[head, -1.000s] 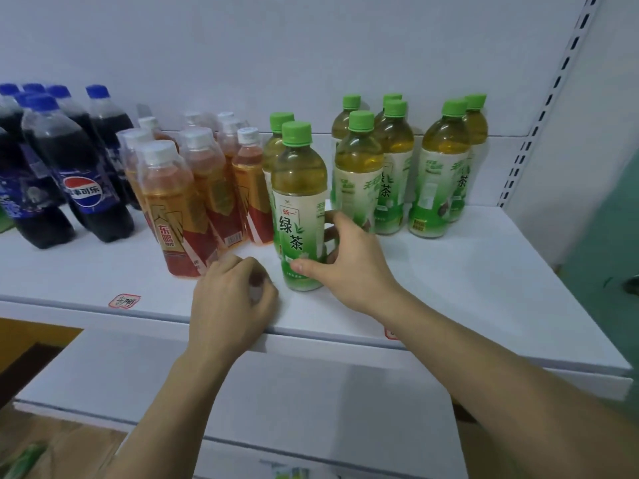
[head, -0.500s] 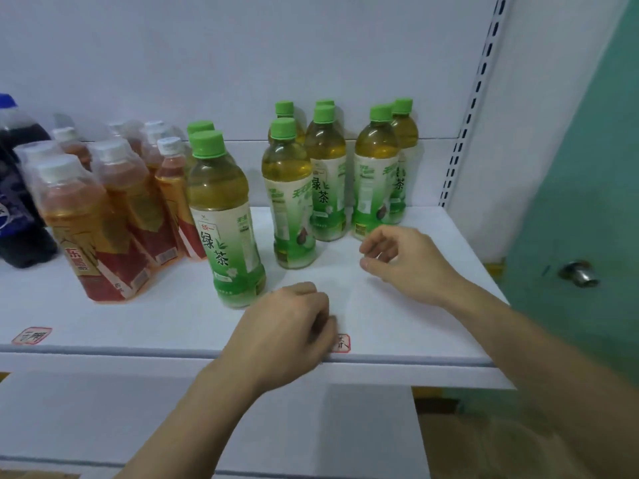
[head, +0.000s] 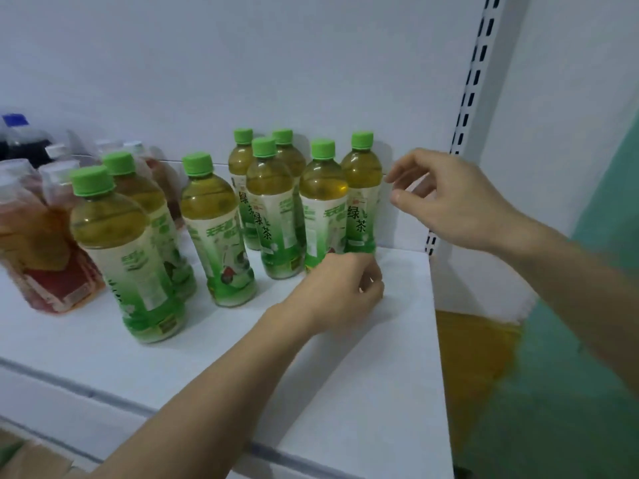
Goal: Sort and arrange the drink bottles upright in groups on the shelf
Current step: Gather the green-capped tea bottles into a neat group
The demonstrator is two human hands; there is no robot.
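Note:
Several green tea bottles with green caps stand upright on the white shelf (head: pixel 380 392). The nearest green tea bottle (head: pixel 124 243) is at the left front, and the rightmost green tea bottle (head: pixel 361 191) stands near the back wall. My left hand (head: pixel 340 288) lies with curled fingers on the shelf, right in front of the base of a back-row bottle (head: pixel 323 209) and hiding it. I cannot see it holding anything. My right hand (head: pixel 449 198) hovers just right of the rightmost bottle, fingers loosely bent and apart, empty.
Red tea bottles (head: pixel 52 264) with white caps crowd the shelf's left side, with a dark cola bottle (head: pixel 17 133) behind them. A slotted shelf upright (head: pixel 473 98) marks the shelf's right end. Beyond it are a green surface and a yellow floor patch.
The view swung right and closer. My left hand moved from the shelf's front edge to the base of the right-hand bottles. My right hand rose from the shelf to beside the rightmost bottle.

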